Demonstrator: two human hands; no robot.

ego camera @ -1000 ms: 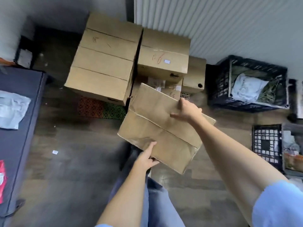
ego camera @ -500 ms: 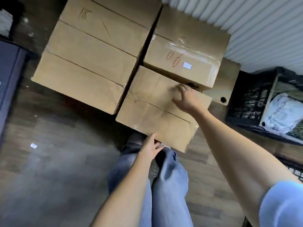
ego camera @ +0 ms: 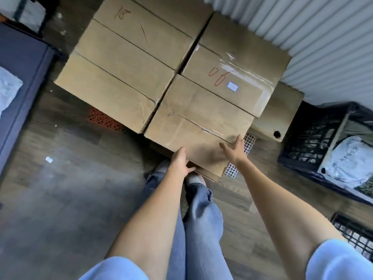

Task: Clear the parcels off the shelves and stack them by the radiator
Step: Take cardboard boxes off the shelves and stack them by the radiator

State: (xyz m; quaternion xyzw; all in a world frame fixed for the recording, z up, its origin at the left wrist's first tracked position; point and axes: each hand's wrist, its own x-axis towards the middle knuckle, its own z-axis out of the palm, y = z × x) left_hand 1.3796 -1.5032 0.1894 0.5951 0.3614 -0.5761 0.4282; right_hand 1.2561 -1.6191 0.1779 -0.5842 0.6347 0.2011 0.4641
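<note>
A brown cardboard parcel [ego camera: 197, 122] lies flat on top of another box [ego camera: 210, 175], against the stack in front of the white ribbed radiator [ego camera: 314, 27]. It sits beside a big taped box [ego camera: 121, 63] and in front of a parcel marked in red [ego camera: 238, 63]. My left hand [ego camera: 181, 160] rests against the parcel's near edge, fingers pointing right along its underside. My right hand [ego camera: 234, 148] is spread open on the parcel's near right corner, slightly blurred.
A smaller box with a round hole [ego camera: 282, 116] stands right of the stack. A black crate [ego camera: 310, 142] holding a white bag [ego camera: 351, 158] is further right, another crate [ego camera: 355, 233] nearer. A dark table [ego camera: 24, 67] lines the left. My legs stand just before the stack.
The parcel came down from my hands onto the stack and now lies level. My right hand slid from its far edge to the near right corner. The camera moved closer.
</note>
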